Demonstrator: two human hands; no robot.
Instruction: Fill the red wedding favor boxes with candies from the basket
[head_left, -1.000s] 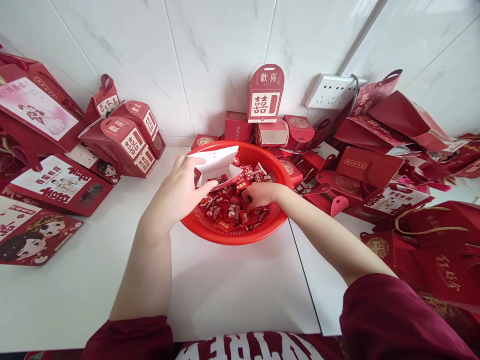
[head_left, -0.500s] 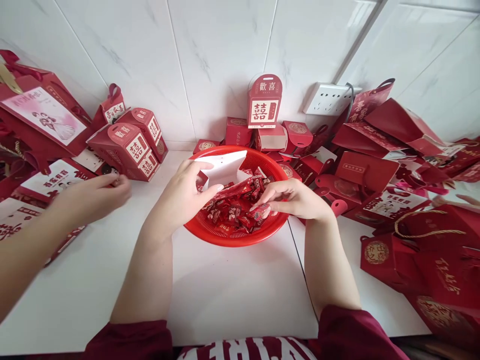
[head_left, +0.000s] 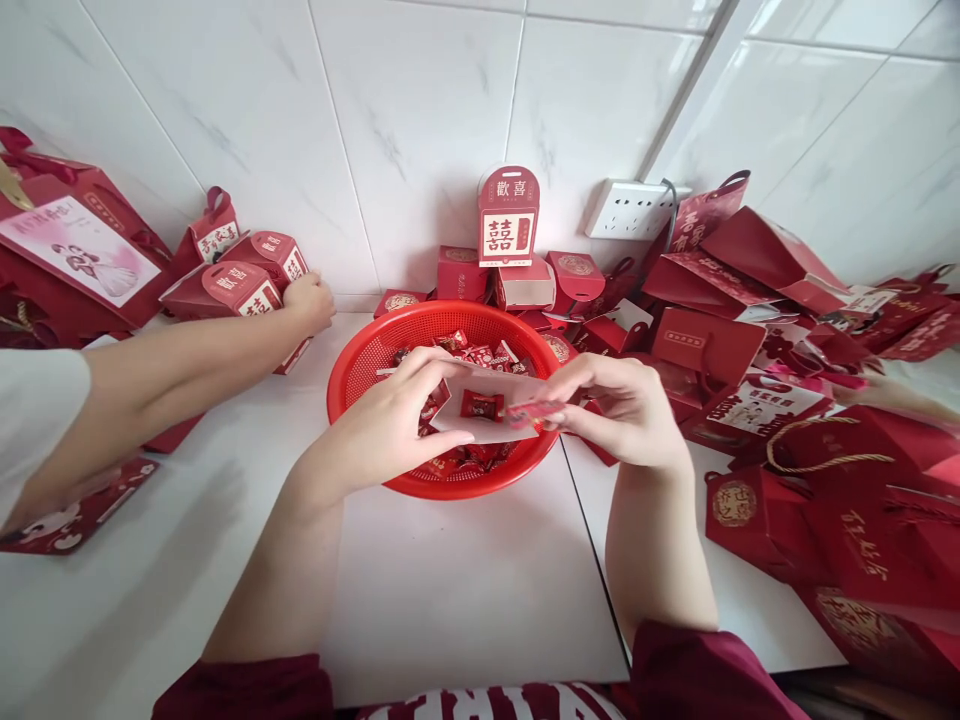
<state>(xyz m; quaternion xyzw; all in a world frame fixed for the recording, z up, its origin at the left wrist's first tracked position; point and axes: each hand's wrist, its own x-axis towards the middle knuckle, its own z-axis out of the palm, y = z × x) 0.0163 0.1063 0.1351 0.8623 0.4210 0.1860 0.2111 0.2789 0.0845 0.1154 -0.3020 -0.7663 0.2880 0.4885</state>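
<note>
My left hand (head_left: 394, 415) grips the left side of an open gift box (head_left: 499, 382), whose pale inside faces up above the red basket (head_left: 349, 370). One red wrapped candy (head_left: 481, 405) lies inside the box. Between the thumb and fingers of my right hand (head_left: 615, 410) is a red candy packet (head_left: 534, 412), held at the box's right side over its opening. Red wrapped candies (head_left: 480, 355) fill part of the basket beneath and behind the box.
Another person's hand (head_left: 309, 302) touches small red boxes (head_left: 251, 290) at the left. An upright box (head_left: 508, 215) stands behind the basket. Red boxes and bags (head_left: 705, 340) are piled at the right. A power strip (head_left: 634, 210) is against the wall.
The box has tilted so its inside shows. My right hand has lifted the candy packet from the basket to the box. The other person's hand has moved right to the small boxes.
</note>
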